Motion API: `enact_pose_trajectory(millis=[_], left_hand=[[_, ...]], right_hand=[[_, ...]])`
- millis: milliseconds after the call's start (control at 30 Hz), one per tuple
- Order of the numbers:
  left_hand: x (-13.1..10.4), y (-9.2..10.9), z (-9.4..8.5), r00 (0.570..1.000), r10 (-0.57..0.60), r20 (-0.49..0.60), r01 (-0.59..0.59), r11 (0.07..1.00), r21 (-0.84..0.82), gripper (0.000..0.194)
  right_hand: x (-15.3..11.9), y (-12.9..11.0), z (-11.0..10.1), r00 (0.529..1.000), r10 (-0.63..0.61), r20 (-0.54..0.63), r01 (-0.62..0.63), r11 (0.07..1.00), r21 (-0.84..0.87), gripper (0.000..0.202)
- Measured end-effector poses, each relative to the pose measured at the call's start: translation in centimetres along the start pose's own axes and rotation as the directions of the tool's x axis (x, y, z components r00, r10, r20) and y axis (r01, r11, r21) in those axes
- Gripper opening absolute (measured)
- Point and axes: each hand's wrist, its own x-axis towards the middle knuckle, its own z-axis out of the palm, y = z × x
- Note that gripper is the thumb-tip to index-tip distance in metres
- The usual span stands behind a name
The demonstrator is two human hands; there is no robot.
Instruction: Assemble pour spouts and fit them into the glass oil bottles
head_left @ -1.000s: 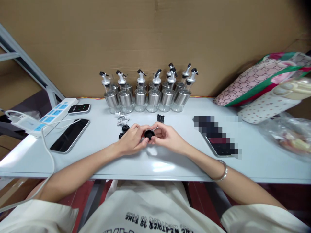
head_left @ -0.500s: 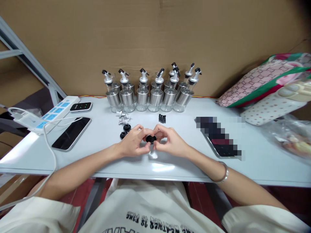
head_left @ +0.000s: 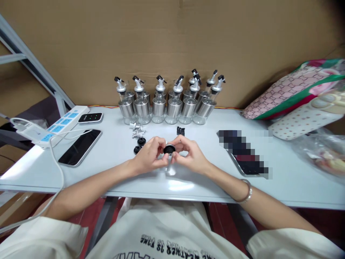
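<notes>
Between my left hand (head_left: pixel 151 154) and my right hand (head_left: pixel 191 154) is a round black bottle stopper (head_left: pixel 169 149) with a pale rim. Both hands pinch it from opposite sides, thumbs low and fingers above, over the table. Its underside is partly hidden by my fingers. Beside my left hand lie black stoppers (head_left: pixel 141 141). Small silver spout pieces (head_left: pixel 138 131) are heaped just behind them. A little row of small black parts (head_left: pixel 180 131) rests beyond my right hand.
Glass-and-steel oil bottles (head_left: pixel 159 106), several with pourer spouts, line the back of the table (head_left: pixel 205 183). To the left are a phone (head_left: pixel 80 147), a power strip (head_left: pixel 64 124) and a cable. At right lie another phone (head_left: pixel 246 162), a dotted flask (head_left: pixel 299 120) and a plastic bag (head_left: pixel 323 151).
The stopper has risen slightly and tilted between my fingers, so its pale rim shows more. My left fingers have shifted along its edge. The other things stay in place.
</notes>
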Motion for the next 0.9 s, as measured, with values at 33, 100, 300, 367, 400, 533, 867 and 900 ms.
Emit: enact_pose_trajectory(millis=[33,100,300,367,400,533,867,900], left_hand=[[0.0,0.0,0.0,0.999,-0.034,-0.010,0.033,0.999,-0.036,0.018],[0.1,-0.1,0.0,0.998,-0.051,-0.028,0.049,0.997,-0.067,0.021],[0.2,-0.5,-0.3,0.997,-0.012,-0.075,0.011,1.000,-0.009,0.023],[0.2,-0.5,-0.4,0.997,-0.010,-0.080,0.011,1.000,0.012,0.023],[0.2,-0.5,-0.4,0.997,-0.010,-0.075,0.011,1.000,0.023,0.024],[0.4,-0.2,-0.5,0.999,-0.017,-0.036,0.019,0.999,0.047,0.026],[0.1,-1.2,-0.8,0.999,0.034,0.003,-0.034,0.997,0.070,0.033],[0.0,-1.4,-0.8,0.999,0.038,0.017,-0.039,0.996,0.075,0.032]], right_hand=[[0.0,0.1,0.0,1.000,-0.008,-0.013,0.009,0.999,0.036,0.018],[0.1,0.3,0.0,0.999,-0.034,-0.043,0.037,0.996,0.081,0.023],[0.5,0.6,-0.1,0.988,-0.134,-0.072,0.131,0.990,-0.043,0.027],[0.6,0.7,-0.3,0.985,-0.148,-0.084,0.139,0.985,-0.100,0.031],[0.6,0.7,-0.4,0.986,-0.137,-0.095,0.126,0.986,-0.113,0.031],[0.6,0.8,-0.5,0.991,-0.045,-0.130,0.035,0.996,-0.077,0.026],[1.5,0.5,-1.2,0.990,-0.058,-0.131,0.069,0.994,0.084,0.028],[1.6,0.5,-1.3,0.991,-0.053,-0.120,0.061,0.996,0.067,0.029]])
